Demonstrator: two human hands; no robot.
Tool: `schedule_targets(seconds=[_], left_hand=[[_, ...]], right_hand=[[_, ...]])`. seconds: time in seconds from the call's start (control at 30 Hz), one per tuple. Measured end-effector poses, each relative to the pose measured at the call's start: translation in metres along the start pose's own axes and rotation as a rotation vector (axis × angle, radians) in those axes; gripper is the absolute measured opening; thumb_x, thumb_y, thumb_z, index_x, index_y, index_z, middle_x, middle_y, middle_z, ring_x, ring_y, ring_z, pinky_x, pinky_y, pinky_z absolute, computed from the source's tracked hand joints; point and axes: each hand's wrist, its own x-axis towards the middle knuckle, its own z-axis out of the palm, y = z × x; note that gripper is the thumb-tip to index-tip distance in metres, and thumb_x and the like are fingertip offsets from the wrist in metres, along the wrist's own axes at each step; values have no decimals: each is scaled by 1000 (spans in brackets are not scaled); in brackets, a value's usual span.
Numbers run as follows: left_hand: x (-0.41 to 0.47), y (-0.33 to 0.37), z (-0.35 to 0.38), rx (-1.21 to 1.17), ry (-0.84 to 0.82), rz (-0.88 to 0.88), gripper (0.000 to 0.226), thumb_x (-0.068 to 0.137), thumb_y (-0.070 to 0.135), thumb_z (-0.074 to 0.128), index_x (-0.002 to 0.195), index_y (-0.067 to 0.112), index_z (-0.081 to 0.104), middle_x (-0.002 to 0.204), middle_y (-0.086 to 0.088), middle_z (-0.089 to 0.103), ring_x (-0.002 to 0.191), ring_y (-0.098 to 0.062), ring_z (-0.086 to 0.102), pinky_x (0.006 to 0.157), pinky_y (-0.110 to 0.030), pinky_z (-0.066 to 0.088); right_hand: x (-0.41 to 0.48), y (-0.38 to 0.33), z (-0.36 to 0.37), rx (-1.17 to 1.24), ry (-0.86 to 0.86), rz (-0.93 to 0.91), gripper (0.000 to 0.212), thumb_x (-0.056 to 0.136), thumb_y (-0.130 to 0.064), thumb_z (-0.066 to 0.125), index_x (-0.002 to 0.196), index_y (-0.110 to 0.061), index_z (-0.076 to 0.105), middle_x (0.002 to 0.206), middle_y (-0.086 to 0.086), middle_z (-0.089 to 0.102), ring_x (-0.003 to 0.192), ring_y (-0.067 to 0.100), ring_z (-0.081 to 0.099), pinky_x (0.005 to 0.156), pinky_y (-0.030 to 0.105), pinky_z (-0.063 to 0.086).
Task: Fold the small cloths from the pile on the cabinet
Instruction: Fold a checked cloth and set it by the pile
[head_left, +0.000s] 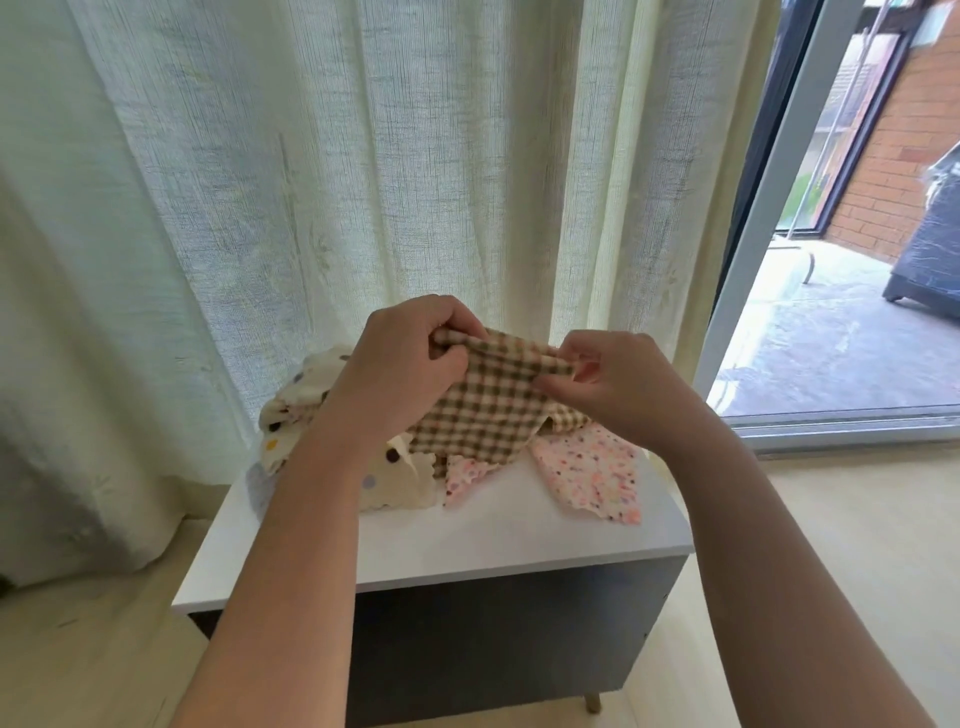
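Both hands are raised over the far half of the surface (467, 540) of the cabinet (493, 639), working one piece.

- Left hand (410, 358): fingers curled tight round the left end of the upper edge of the brown gingham cloth (488, 410), the fabric bunched inside the fist.
- Right hand (618, 389): thumb and fingertips pinch the right end of the same edge; the other fingers are loosely bent and hold nothing else.
- The gingham cloth is stretched between the two hands and lifted clear at the top. Its lower part slopes down and rests on the pile (374, 483) near the far edge of the surface.
- In the pile, a cream polka-dot cloth (301, 400) is heaped at the far left corner, and a pink speckled cloth (592, 473) is spread toward the right edge.
- The near half of the surface shows bare white. Curtain (363, 156) behind, glass door (769, 208) to the right.

We judge that the cloth is being opened out before its first fold; nothing looks folded yet.

Risks as we read them:
- The trailing lower edge lies on the pink speckled cloth, so a quick lift could drag that piece over the right edge.
- The edge is gathered in the left hand, not held at a clean corner, so the fold may come out skewed.
- The polka-dot heap sits right at the far left corner, and a nudge from the left forearm could push it off.
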Motion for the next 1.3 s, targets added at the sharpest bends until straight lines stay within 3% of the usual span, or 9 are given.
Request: schedule_targets(seconds=[0.17, 0.37, 0.5, 0.57, 0.67, 0.87, 1.03, 1.13, 1.3], left_hand=[[6, -11, 4, -174, 50, -142, 36, 90, 14, 66, 121, 31, 60, 89, 9, 67, 80, 1, 62, 78, -4, 44], [11, -7, 23, -764, 79, -576, 23, 92, 34, 63, 98, 12, 69, 95, -1, 75, 90, -17, 71, 92, -42, 55], [14, -3, 45, -793, 14, -634, 35, 85, 46, 69, 104, 18, 66, 122, -2, 66, 95, -16, 68, 70, -28, 56], [14, -5, 53, -677, 78, -598, 15, 88, 38, 67, 90, 23, 67, 121, -6, 65, 96, -18, 67, 80, -34, 57], [14, -5, 53, -586, 125, -581, 25, 90, 46, 54, 80, 27, 68, 125, -7, 62, 101, -19, 66, 96, -44, 51], [16, -9, 40, -572, 192, -530, 33, 96, 40, 53, 93, 10, 67, 100, -13, 72, 94, -29, 70, 89, -49, 55], [17, -1, 32, -672, 98, -448, 47, 99, 52, 39, 91, 17, 70, 80, -2, 72, 70, -17, 70, 64, -32, 57], [17, 2, 29, -684, 58, -413, 47, 101, 45, 39, 93, 11, 69, 73, -4, 65, 59, -15, 62, 53, -28, 53], [13, 1, 36, -466, 41, -396, 51, 78, 66, 62, 91, 17, 64, 83, -1, 71, 72, -16, 71, 70, -39, 61]], right_hand=[[2, -8, 2, 398, 147, 14, 22, 85, -11, 70, 94, -26, 56, 80, 1, 71, 77, 14, 68, 70, 26, 57], [7, -16, 10, 1203, 64, 391, 14, 94, -10, 60, 106, -11, 67, 96, 2, 74, 93, 18, 69, 79, 33, 57], [11, -23, 29, 1048, 292, 419, 11, 100, -21, 52, 99, -26, 61, 83, -7, 70, 73, 5, 66, 66, 25, 56], [10, -23, 37, 768, 434, 337, 11, 101, -26, 48, 94, -29, 55, 77, -9, 63, 61, -4, 56, 60, 18, 49], [8, -18, 41, 520, 500, 246, 9, 102, -28, 46, 97, -23, 52, 71, -8, 53, 54, -5, 47, 49, 11, 37], [9, -10, 30, 297, 428, 134, 24, 95, -31, 59, 117, -24, 54, 98, -11, 64, 85, 2, 61, 74, 23, 51], [5, -30, 25, 930, -124, 153, 43, 102, -45, 38, 116, -17, 68, 111, 0, 73, 104, 19, 69, 93, 41, 55], [7, -31, 25, 1239, -173, 297, 50, 102, -48, 34, 111, -12, 68, 109, 6, 74, 104, 21, 69, 90, 35, 54], [6, -27, 31, 1188, -141, 267, 47, 102, -42, 39, 107, -7, 70, 104, 9, 74, 99, 25, 70, 88, 41, 54]])
